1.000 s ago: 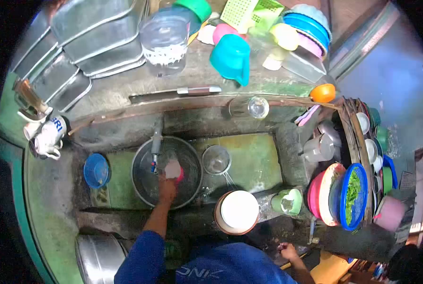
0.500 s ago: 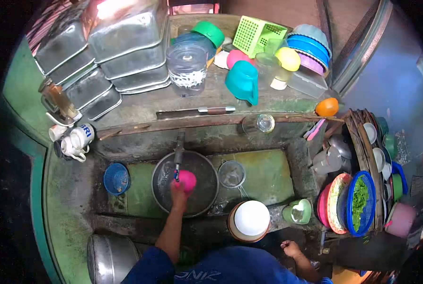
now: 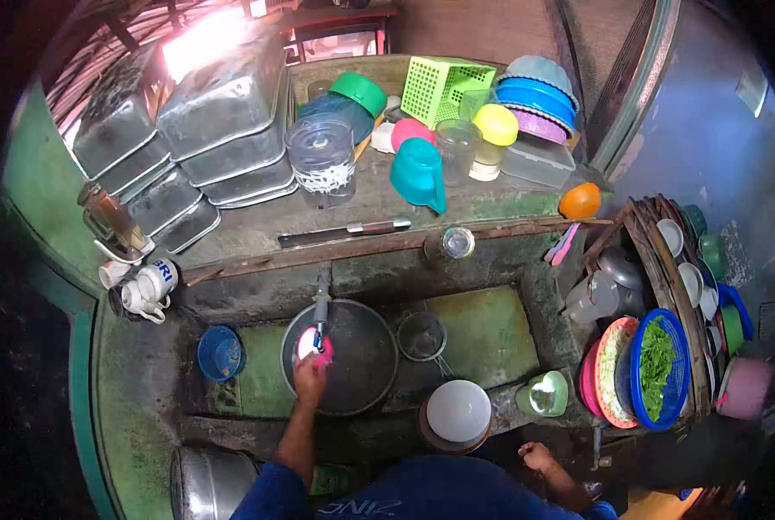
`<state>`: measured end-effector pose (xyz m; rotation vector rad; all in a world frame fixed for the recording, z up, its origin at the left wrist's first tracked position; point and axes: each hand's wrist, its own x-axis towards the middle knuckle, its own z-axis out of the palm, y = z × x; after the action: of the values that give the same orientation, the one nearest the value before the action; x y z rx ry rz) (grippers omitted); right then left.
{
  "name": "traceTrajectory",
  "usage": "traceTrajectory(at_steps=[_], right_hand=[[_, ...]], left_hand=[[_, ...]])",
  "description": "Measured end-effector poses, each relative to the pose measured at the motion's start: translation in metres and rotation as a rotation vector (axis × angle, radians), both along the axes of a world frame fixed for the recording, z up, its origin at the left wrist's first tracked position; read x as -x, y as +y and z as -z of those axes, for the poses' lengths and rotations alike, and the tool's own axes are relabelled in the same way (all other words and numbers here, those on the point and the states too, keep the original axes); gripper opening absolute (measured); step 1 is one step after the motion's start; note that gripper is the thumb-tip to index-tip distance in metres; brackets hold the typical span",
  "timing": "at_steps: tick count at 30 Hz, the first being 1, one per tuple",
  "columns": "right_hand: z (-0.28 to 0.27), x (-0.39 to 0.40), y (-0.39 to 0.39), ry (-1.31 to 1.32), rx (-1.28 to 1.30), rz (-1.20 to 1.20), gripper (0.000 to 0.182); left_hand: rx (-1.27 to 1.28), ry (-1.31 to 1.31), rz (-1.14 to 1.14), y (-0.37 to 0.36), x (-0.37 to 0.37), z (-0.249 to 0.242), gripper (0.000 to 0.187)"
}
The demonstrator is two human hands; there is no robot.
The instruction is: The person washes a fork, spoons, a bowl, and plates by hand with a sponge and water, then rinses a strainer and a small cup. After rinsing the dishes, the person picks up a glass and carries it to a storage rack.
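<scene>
My left hand (image 3: 309, 380) is closed on a small pink cup (image 3: 324, 354), holding it tilted below the tap (image 3: 320, 316). A bright white patch shows on the cup's left side. Beneath it, a wide dark metal pan (image 3: 357, 381) stands in the green-floored sink (image 3: 491, 334). Off to the right of my body, my right hand (image 3: 539, 457) has its fingers curled in, and I see nothing in it. Nearest to that hand are a light green container (image 3: 545, 394) and a white round lid (image 3: 459, 411) on a brown-rimmed pot.
A blue bowl (image 3: 220, 353) and a strainer (image 3: 422, 335) lie in the sink. A knife (image 3: 344, 232) and a glass jar (image 3: 450, 244) rest along the back ledge. Stacked metal tins (image 3: 240, 130) stand behind. At right is a blue basket of chopped greens (image 3: 658, 368).
My left hand has moved slightly left and down, and the pink cup has turned so that a white patch shows. The view has shifted a little. My right hand stays at the right.
</scene>
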<state>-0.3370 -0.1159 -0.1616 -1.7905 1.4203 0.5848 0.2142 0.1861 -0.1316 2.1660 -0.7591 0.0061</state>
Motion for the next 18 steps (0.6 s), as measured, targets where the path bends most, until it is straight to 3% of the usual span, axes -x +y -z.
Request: traceTrajectory(at_steps=[1, 3, 5, 6, 9, 11, 13, 14, 15, 16, 18], right_hand=[[0.004, 0.001, 0.0, -0.004, -0.003, -0.001, 0.025], [0.014, 0.007, 0.001, -0.1, 0.009, -0.075, 0.016], [0.026, 0.018, -0.003, -0.133, 0.03, -0.113, 0.016], [0.029, 0.021, -0.005, -0.141, 0.036, -0.115, 0.017], [0.039, 0.028, -0.007, -0.162, 0.033, -0.109, 0.019], [0.046, 0.036, -0.009, -0.204, 0.021, -0.101, 0.02], [0.055, 0.046, -0.009, -0.3, -0.009, -0.09, 0.021], [0.059, 0.05, -0.009, -0.381, -0.021, -0.106, 0.022], [0.064, 0.054, -0.006, -0.545, 0.144, -0.324, 0.02], [0.091, 0.057, -0.009, -0.159, 0.034, -0.196, 0.019], [0.091, 0.06, -0.005, -0.091, 0.018, -0.243, 0.019]], left_hand=[[0.229, 0.391, -0.189, -0.005, 0.002, -0.005, 0.015], [0.073, 0.397, -0.305, -0.014, 0.008, -0.007, 0.019], [1.25, 1.058, -0.353, -0.026, 0.011, 0.02, 0.028], [1.389, 1.178, -0.29, -0.022, 0.009, 0.045, 0.037], [1.497, 1.296, -0.205, -0.042, 0.054, -0.01, 0.036], [1.277, 1.329, -0.304, -0.054, 0.072, -0.01, 0.039], [1.247, 1.393, -0.249, -0.063, 0.095, -0.039, 0.039], [1.153, 1.31, -0.141, -0.07, 0.1, -0.056, 0.042], [1.057, 1.225, -0.036, -0.079, 0.104, -0.078, 0.046], [1.017, 1.059, 0.022, -0.091, 0.103, -0.109, 0.056], [0.949, 0.698, 0.171, -0.118, 0.087, -0.179, 0.076]])
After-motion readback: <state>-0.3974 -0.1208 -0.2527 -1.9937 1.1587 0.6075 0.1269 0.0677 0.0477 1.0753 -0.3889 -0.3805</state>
